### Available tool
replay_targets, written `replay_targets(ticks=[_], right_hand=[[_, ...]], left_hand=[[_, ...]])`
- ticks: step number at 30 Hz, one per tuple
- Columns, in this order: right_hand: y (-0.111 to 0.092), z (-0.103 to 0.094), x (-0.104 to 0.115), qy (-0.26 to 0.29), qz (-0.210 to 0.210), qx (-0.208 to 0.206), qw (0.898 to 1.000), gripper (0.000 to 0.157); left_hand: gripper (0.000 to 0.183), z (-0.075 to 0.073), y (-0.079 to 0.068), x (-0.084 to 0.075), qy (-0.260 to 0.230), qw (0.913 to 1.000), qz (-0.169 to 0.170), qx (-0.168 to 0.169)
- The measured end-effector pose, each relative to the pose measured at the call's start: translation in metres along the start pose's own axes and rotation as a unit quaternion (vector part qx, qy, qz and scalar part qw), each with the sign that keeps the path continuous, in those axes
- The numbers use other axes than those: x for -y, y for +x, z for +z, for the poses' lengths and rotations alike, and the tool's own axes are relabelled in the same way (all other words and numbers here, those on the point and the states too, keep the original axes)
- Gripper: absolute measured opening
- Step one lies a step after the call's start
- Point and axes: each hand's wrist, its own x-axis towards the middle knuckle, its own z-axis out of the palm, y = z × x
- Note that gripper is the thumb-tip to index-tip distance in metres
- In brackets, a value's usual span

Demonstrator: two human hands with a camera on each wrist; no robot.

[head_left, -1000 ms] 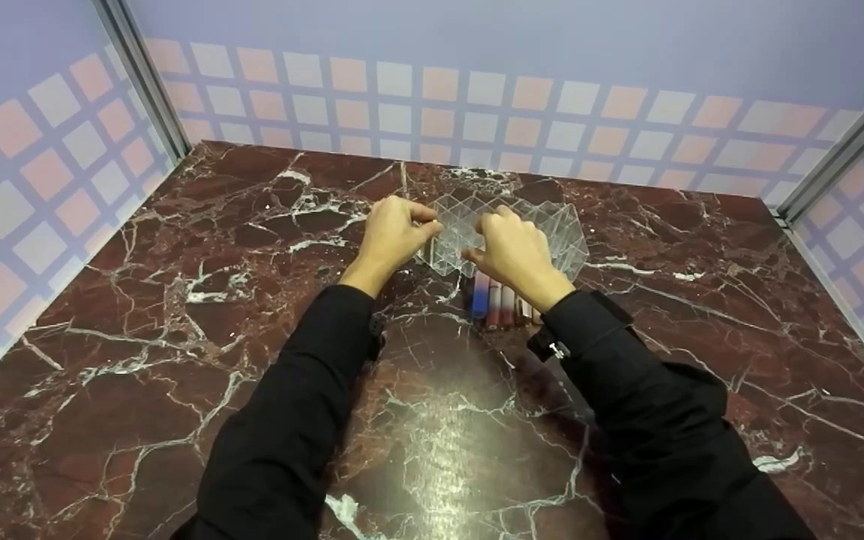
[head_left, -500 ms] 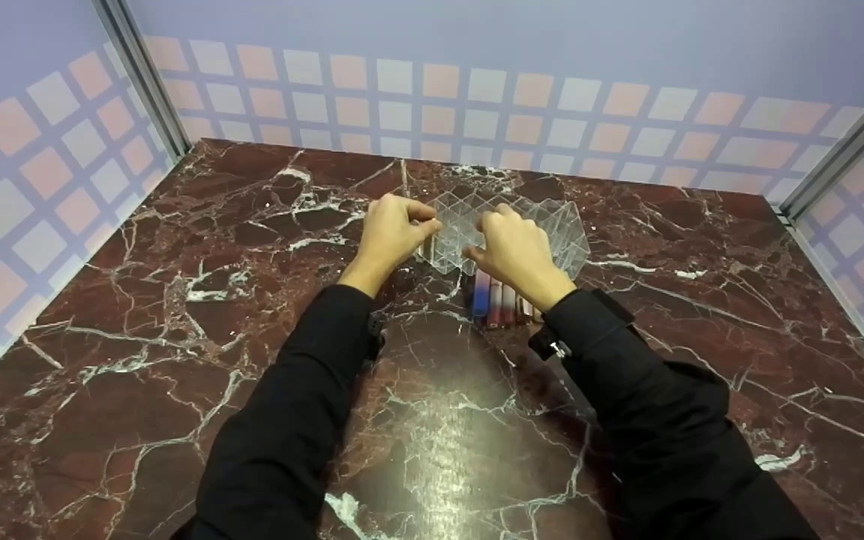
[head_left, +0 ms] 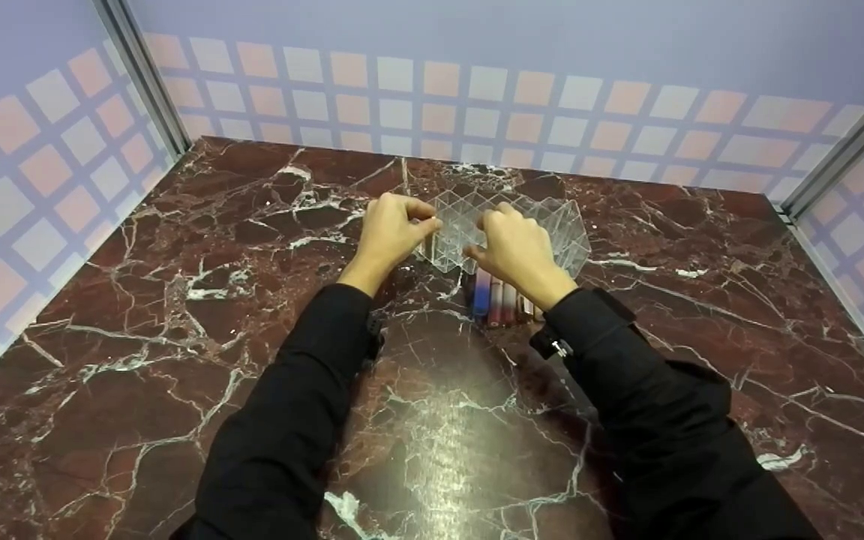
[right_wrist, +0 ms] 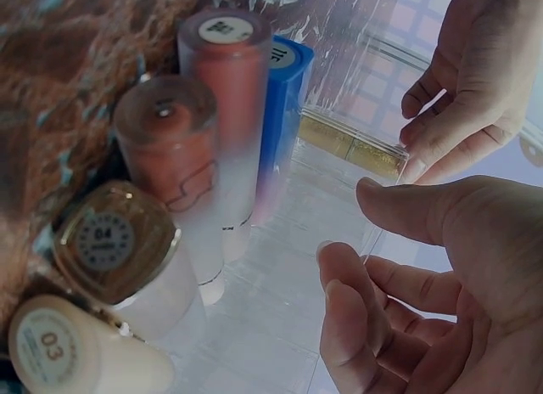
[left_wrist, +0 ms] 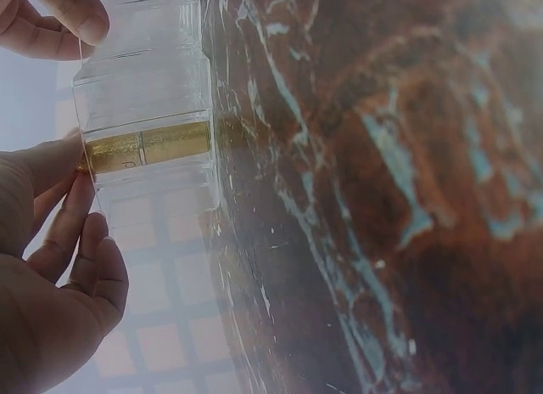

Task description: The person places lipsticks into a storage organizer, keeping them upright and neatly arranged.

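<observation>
In the head view, a clear plastic organizer (head_left: 568,238) with zigzag dividers stands on the marble-patterned table. My left hand (head_left: 393,234) is at its left end. Its thumb and fingers pinch the top of a gold lipstick tube (left_wrist: 178,144), upright in an end compartment. My right hand (head_left: 518,251) is over the organizer's near side; its thumb and forefinger pinch the clear rim, seen in the right wrist view. Under the right hand, close in front of the organizer, are a blue-capped tube (right_wrist: 284,105), two red-capped lip gloss tubes (right_wrist: 225,80) and a brown-capped tube (right_wrist: 114,241).
A cream-capped tube (right_wrist: 64,347) marked 03 is at the end of the row. Table surface (head_left: 177,420) extends around both forearms. Walls with pink and white squares (head_left: 394,97) enclose the back and sides.
Both hands keep almost the same place and grip. The head view has shifted very slightly; the organizer and the tubes look unmoved.
</observation>
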Motion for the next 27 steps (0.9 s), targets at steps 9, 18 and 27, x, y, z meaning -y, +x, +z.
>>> replay_targets(ticks=[9, 18, 27], right_hand=[[-0.0003, 0.0004, -0.0005, 0.002, -0.002, -0.004, 1.000, 0.044], [-0.0002, -0.0013, -0.0016, 0.009, 0.000, 0.003, 1.000, 0.045], [-0.0032, -0.0033, -0.0054, 0.034, -0.009, 0.004, 0.999, 0.041]], left_hand=[[0.020, -0.0006, -0.0009, -0.0011, -0.016, 0.9999, -0.005, 0.001], [0.020, -0.0013, -0.0011, -0.0022, -0.004, 1.0000, 0.000, 0.000], [0.026, -0.0029, -0.0019, -0.0070, -0.020, 0.9997, 0.010, -0.003]])
